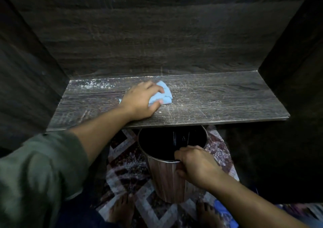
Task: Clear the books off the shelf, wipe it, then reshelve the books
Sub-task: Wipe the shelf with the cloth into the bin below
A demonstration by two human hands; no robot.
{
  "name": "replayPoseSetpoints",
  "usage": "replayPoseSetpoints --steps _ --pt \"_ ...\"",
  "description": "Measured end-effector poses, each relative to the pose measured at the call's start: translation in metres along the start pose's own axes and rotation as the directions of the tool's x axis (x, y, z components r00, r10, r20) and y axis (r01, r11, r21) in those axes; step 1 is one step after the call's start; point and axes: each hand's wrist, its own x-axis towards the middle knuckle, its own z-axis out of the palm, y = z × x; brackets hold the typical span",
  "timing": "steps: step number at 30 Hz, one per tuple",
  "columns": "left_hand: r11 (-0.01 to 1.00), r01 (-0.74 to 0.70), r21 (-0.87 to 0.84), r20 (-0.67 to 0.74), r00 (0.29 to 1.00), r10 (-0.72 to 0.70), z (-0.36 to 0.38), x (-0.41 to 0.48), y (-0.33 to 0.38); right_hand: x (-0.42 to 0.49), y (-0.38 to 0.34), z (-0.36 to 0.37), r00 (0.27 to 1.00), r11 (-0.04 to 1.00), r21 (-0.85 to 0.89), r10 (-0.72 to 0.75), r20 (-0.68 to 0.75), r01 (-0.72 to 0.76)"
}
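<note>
A green sleeve (40,172) is filling the lower left corner, and from it the forearm is reaching up and across to the shelf (227,103). There the left hand (139,102) is pressing down on a bunched light-blue cloth (166,93), fingers curling over its top and thumb tucking against its near side, so the cloth is being held, not just pushed flat.

Lower down, the right hand (195,165) is gripping the metal rim of a wood-patterned waste bin (167,180), fingers hooking inside the lip. It is holding the bin's open mouth just under the shelf's front edge, a little to the right of the cloth.

The shelf board is running left to right, with no books on it and none in view. A pale patch of dust (90,85) is lying along the back edge towards the left corner, so behind and to the left of the cloth; finer specks are scattering to the right. Judging from that, the wiping step is under way, and the coming stroke needs to gather the dust from back-left and draw it forward and rightward over the front edge into the bin. The left hand is the nearer one for this.

Bare feet (120,208) are standing on a patterned rug (125,168) beneath.
</note>
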Motion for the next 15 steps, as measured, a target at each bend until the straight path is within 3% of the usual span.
replayPoseSetpoints --steps 2,4,6,8,11,15 --pt "0.997 -0.076 -0.02 -0.025 0.997 0.076 -0.001 -0.006 0.002 0.001 0.0 0.001 1.0 1.0 -0.001 -0.01 -0.026 0.01" --pt "0.991 -0.13 -0.025 -0.144 0.982 0.125 -0.009 0.001 -0.003 0.001 0.0 0.002 0.998 1.0 0.006 -0.008 -0.057 0.008" --pt "0.988 -0.137 0.071 -0.312 0.938 0.152 -0.02 0.017 -0.015 0.001 0.001 0.002 0.998 1.0 0.012 -0.005 -0.069 0.006" --pt "0.979 -0.097 0.182 -0.364 0.918 0.159 -0.028 0.035 -0.026 0.002 0.002 0.0 0.998 1.0 0.031 0.0 -0.065 0.002" --pt "0.961 -0.122 0.249 -0.224 0.958 0.18 -0.024 0.049 -0.034 0.003 0.004 -0.002 0.999 0.999 0.039 0.021 -0.046 -0.019" --pt "0.995 -0.035 0.098 -0.016 0.999 0.037 -0.005 0.041 -0.031 0.001 0.007 0.001 0.997 0.999 0.039 0.031 -0.068 -0.028"
